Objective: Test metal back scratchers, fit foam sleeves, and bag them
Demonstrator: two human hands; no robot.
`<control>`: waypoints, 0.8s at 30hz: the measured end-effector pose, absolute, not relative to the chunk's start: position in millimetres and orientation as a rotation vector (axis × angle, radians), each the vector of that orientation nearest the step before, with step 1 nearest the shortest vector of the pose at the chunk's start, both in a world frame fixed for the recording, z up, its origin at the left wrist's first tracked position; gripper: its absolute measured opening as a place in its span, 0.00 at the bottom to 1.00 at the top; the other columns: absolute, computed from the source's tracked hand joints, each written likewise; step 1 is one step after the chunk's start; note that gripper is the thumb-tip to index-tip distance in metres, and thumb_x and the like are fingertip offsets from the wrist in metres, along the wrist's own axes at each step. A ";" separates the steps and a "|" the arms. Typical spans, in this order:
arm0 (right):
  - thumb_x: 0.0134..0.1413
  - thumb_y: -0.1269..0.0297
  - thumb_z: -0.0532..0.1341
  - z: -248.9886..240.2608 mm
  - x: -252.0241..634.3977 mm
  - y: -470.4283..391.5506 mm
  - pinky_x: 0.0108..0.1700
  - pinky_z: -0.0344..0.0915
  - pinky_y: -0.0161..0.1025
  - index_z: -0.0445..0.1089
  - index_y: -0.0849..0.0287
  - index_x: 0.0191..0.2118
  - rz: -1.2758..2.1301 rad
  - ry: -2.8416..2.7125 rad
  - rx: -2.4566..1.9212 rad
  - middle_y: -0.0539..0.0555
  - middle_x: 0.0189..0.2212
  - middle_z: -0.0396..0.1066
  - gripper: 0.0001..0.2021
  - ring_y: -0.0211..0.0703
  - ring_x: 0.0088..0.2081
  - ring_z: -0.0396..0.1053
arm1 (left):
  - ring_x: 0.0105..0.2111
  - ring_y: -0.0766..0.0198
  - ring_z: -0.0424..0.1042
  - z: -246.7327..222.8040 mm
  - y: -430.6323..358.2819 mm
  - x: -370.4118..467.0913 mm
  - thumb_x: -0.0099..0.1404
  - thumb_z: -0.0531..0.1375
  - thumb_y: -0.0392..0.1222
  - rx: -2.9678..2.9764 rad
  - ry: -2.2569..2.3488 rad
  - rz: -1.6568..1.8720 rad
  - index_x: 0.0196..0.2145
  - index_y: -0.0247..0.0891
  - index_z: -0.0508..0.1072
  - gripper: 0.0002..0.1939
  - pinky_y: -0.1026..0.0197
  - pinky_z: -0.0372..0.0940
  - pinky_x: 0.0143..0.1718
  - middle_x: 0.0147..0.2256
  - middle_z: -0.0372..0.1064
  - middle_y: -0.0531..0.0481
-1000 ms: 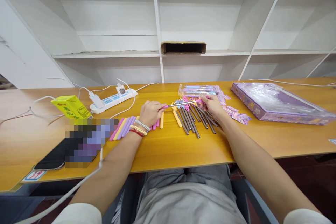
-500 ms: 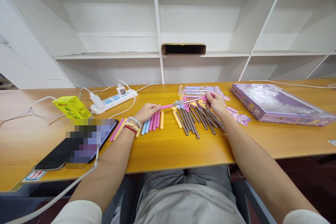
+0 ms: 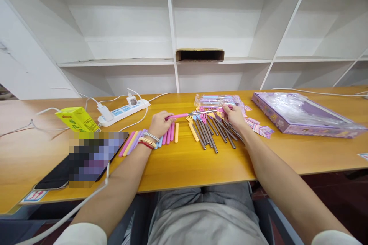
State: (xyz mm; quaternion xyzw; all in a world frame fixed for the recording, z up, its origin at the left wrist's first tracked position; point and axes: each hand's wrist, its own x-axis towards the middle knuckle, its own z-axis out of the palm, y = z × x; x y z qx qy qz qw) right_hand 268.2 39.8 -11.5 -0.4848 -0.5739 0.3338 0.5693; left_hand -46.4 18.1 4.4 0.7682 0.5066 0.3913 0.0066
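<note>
A back scratcher with a pink handle (image 3: pixel 181 115) and a thin metal rod is stretched level between my two hands. My left hand (image 3: pixel 159 123) is closed on the handle's left end. My right hand (image 3: pixel 233 116) pinches the pink head end, whose claw is mostly hidden by the fingers. Below the rod lies a fanned pile of metal rods (image 3: pixel 207 134) with yellow, blue and pink claw heads. Coloured sleeves (image 3: pixel 171 132) in pink, blue, purple and yellow lie in a row under and beside my left wrist. A loose yellow sleeve (image 3: pixel 176 133) ends that row.
Behind the pile sits a clear packet of back scratchers (image 3: pixel 218 100). A purple box (image 3: pixel 290 125) with plastic wrap and small printed cards (image 3: pixel 260 128) are to the right. Leftward are a power strip (image 3: pixel 123 112), a yellow carton (image 3: pixel 77 118), phones (image 3: pixel 54 172) and a white cable (image 3: pixel 86 201).
My left hand has shifted a little to the left along with the pink handle, and more of the handle shows. My right hand stays at the head end.
</note>
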 end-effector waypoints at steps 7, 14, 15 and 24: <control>0.50 0.44 0.55 -12.1 267.1 38.7 0.14 0.46 0.32 0.60 0.59 0.17 0.848 -1.357 -1.136 0.49 0.11 0.60 0.23 0.30 0.11 0.52 | 0.33 0.63 0.69 7.4 14.9 -44.0 0.53 0.61 0.42 2.333 1.535 1.423 0.31 0.36 0.76 0.09 0.61 0.64 0.38 0.31 0.72 0.48; 0.43 0.44 0.61 -6.0 268.1 39.6 0.15 0.47 0.30 0.59 0.58 0.23 0.906 -1.198 -0.944 0.46 0.14 0.61 0.21 0.30 0.13 0.53 | 0.18 0.70 0.61 9.6 16.1 -39.1 0.55 0.58 0.57 1.836 1.313 1.181 0.34 0.35 0.71 0.20 0.65 0.57 0.21 0.22 0.66 0.52; 0.44 0.44 0.61 -5.3 268.0 39.3 0.15 0.47 0.30 0.59 0.58 0.23 0.891 -1.208 -0.937 0.46 0.14 0.61 0.21 0.30 0.13 0.53 | 0.14 0.72 0.55 9.7 16.1 -39.3 0.57 0.54 0.60 1.712 1.278 1.097 0.33 0.34 0.71 0.23 0.66 0.52 0.17 0.19 0.62 0.53; 0.48 0.42 0.56 -4.5 264.7 35.5 0.16 0.50 0.31 0.59 0.58 0.22 0.798 -1.322 -1.008 0.46 0.15 0.60 0.22 0.31 0.15 0.53 | 0.13 0.74 0.49 10.7 16.2 -46.4 0.56 0.56 0.56 1.721 1.300 0.882 0.23 0.34 0.69 0.20 0.67 0.47 0.15 0.13 0.53 0.58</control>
